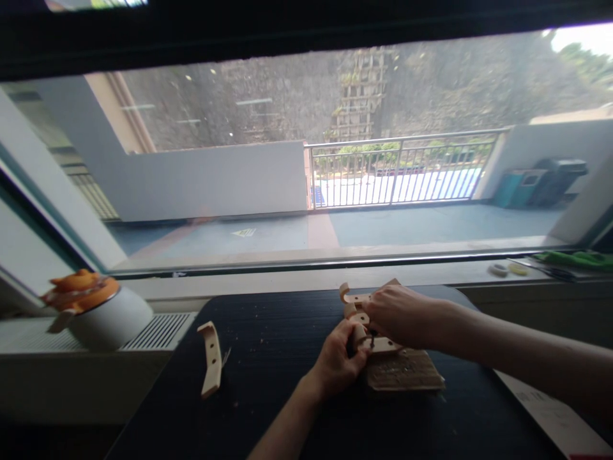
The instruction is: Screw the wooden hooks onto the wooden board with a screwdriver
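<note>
The left hand (pixel 336 356) grips the curved left end of a hooked wooden piece (pixel 384 345) at the far edge of the brown board (pixel 406 374) on the desk (pixel 268 358); a loose hooked piece (pixel 213 360) lies well apart, left of the board. The right hand (pixel 400 313) is curled above the gripped piece, over a slender dark item (pixel 373 338); whether it grasps this item cannot be told. Further hooked pieces (pixel 355 298) lie beyond the board, and a white pot (pixel 112 319) stands to its left.

Daylight fills a wide window (pixel 287 163) beyond a dark surface (pixel 282 332); outside, a metal railing (pixel 396 171) and pale wall (pixel 215 185) edge blue flooring (pixel 407 223).
</note>
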Available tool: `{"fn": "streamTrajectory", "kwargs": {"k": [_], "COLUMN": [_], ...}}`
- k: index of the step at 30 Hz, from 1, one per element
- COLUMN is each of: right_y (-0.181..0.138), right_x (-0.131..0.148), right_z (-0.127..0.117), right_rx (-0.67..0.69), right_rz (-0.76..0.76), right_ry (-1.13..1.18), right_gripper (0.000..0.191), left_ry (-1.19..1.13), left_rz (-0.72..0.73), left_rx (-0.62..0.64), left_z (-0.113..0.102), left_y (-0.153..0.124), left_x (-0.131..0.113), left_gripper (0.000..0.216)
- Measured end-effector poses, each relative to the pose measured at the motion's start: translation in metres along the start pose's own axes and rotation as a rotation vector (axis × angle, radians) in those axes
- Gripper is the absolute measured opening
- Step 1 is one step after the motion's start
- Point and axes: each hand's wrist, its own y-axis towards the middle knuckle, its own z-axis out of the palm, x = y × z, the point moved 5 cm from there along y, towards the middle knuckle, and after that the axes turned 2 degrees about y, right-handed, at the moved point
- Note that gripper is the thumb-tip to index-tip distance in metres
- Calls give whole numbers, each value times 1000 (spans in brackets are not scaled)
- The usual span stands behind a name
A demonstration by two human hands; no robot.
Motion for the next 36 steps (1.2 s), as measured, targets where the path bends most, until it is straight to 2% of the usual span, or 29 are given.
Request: {"fn": "streamTrajectory", "kwargs": {"k": [3, 6, 8, 11, 15, 22, 31, 36], "right_y": [-2, -5, -7, -7, -5, 2, 6, -1], "right_x": [3, 4, 5, 5, 2, -3, -7, -4], "right_z": [-5, -13, -17, -16, -7, 7, 9, -1], "right_rx": [2, -12, -14, 6, -14, -73, -50, -32], "right_rz": [32, 110, 133, 70, -62, -96, 9, 66], "right_ry": [-18, -31, -28, -32, -22, -46, -33, -39], "right_gripper": [14, 27, 28, 19, 19, 20, 10, 27], "left_ry": [9, 5, 1, 6, 12, 16, 11, -4], "left_rz": [1, 7, 11, 5, 2, 18, 21, 14], "left_rx": [3, -4, -5, 0, -10, -12, -6, -1], "left_z": [0, 0, 0, 0, -1, 0, 0, 0], "left_y": [0, -1, -1, -1, -1, -1, -1, -1], "left_x": [1, 1, 1, 0, -1, -1, -2, -2], "left_gripper": [19, 20, 24, 26, 24, 27, 23, 26]}}
